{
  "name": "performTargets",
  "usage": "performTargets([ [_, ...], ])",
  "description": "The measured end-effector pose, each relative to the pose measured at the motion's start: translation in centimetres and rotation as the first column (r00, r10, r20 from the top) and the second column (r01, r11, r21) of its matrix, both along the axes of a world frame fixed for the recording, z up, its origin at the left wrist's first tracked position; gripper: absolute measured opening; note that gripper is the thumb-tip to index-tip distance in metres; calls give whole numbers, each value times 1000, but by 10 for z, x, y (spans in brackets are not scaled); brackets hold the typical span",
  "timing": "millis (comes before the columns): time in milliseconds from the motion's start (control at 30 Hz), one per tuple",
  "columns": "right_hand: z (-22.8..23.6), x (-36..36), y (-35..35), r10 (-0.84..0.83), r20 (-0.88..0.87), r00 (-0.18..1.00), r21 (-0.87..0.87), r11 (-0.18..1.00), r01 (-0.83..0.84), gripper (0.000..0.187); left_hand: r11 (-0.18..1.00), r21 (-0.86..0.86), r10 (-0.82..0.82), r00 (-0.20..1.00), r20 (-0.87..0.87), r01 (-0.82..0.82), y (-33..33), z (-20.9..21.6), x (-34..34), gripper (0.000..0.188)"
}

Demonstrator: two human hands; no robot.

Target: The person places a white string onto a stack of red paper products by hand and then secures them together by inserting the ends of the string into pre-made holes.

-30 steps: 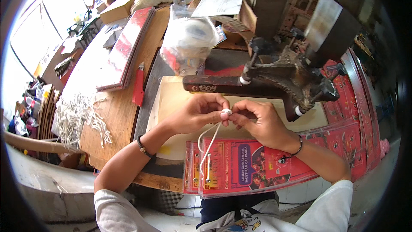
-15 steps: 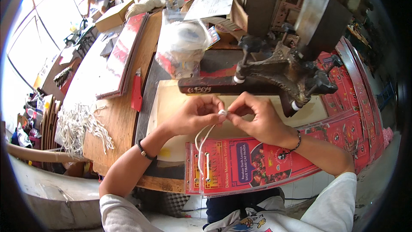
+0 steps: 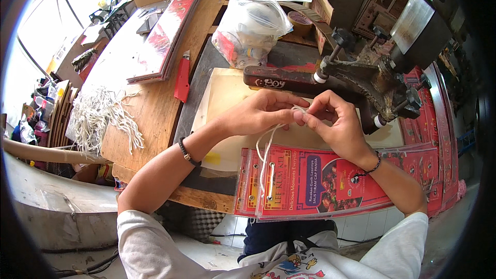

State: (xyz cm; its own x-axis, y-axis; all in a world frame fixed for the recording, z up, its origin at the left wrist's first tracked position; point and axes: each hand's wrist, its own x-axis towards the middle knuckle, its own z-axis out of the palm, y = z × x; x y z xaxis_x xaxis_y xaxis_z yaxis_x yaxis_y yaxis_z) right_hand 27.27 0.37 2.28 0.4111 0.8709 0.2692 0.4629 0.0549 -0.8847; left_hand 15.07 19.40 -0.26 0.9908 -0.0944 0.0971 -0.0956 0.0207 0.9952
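A white string [image 3: 266, 150] is pinched between the fingertips of my left hand [image 3: 261, 113] and my right hand [image 3: 338, 126], which meet above the table. Both hands are closed on it. From my fingers the string hangs down to the left end of a stack of red printed sheets [image 3: 307, 206]. There it runs through metal-rimmed holes in the sheets. Fingers partly cover the string's upper end, so I cannot tell whether it is knotted. The stack lies at the table's near edge, below my right wrist.
A black metal machine arm [image 3: 289, 79] stands just beyond my hands. To the left are a red cutter [image 3: 182, 78], a bundle of white strings [image 3: 106, 116] and a long red stack [image 3: 168, 36]. A filled clear plastic bag [image 3: 251, 33] sits behind; more red sheets [image 3: 431, 108] lie at right.
The view has shifted, so the table and sheets appear farther right. My fingers have changed their grip; the small white bunch of string between them is now mostly covered.
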Motion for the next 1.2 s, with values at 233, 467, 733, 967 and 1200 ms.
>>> performTargets([
  [233, -2, 2, -2, -27, 115, 993, 16, 1000, 26, 13, 964, 212, 156, 987, 38, -160, -1, 2, 2, 28],
  [467, 0, -1, 0, -38, 168, 985, -58, 997, 48, 18, 978, 187, 103, 992, -69, -88, 4, -3, 1, 24],
  [733, -1, -1, 1, -14, 199, 980, -119, 992, 38, 17, 969, 242, 59, 996, -63, -42, 5, -2, 1, 25],
  [967, -3, 1, 0, -78, 168, 983, -53, 995, 88, 17, 985, 143, 110, 991, -70, -99, 5, -5, 5, 26],
  [1200, -4, 1, -1, -50, 178, 983, -59, 996, 61, 17, 984, 176, 5, 999, -51, 4, 11, -2, 4, 24],
])
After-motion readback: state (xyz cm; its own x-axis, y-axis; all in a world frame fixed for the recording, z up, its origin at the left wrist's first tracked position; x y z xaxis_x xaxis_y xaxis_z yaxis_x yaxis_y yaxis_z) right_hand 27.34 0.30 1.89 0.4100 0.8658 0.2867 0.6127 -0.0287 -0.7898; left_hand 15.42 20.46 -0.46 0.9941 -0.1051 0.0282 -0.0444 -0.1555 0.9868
